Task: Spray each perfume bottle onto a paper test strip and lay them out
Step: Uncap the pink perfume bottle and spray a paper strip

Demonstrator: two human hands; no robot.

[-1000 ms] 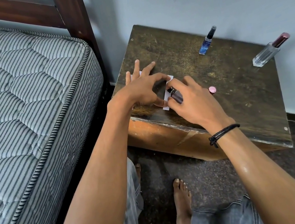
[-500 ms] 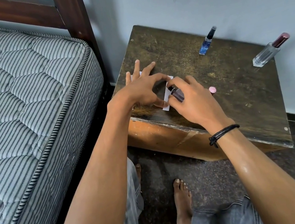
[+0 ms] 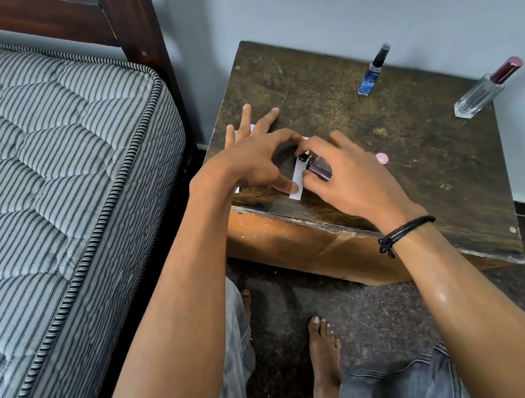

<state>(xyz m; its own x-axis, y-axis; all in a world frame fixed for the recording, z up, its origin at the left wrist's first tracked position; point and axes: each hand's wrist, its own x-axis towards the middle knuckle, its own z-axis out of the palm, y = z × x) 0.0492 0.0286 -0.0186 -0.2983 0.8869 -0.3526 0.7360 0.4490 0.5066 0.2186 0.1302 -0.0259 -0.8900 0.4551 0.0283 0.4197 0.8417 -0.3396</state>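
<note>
My right hand [image 3: 348, 177] grips a small dark purple perfume bottle [image 3: 317, 168], its black nozzle pointing left at a white paper strip [image 3: 297, 186]. My left hand [image 3: 258, 161] presses that strip flat on the dark wooden table [image 3: 420, 155], thumb and forefinger on it. More white paper [image 3: 243, 131] shows under my left fingers. A blue bottle with a black top [image 3: 372, 74] stands at the back. A clear bottle with a maroon cap [image 3: 485, 88] stands at the back right corner. A small pink cap [image 3: 382, 157] lies beside my right hand.
A striped mattress [image 3: 43, 183] on a dark wooden bed frame [image 3: 137, 39] fills the left, close to the table. A pale wall runs behind the table. Below are my knees in grey jeans and a bare foot [image 3: 325, 372] on the dark floor.
My right hand and the purple bottle have shifted very slightly over the strip. The left hand stays pressed on the paper.
</note>
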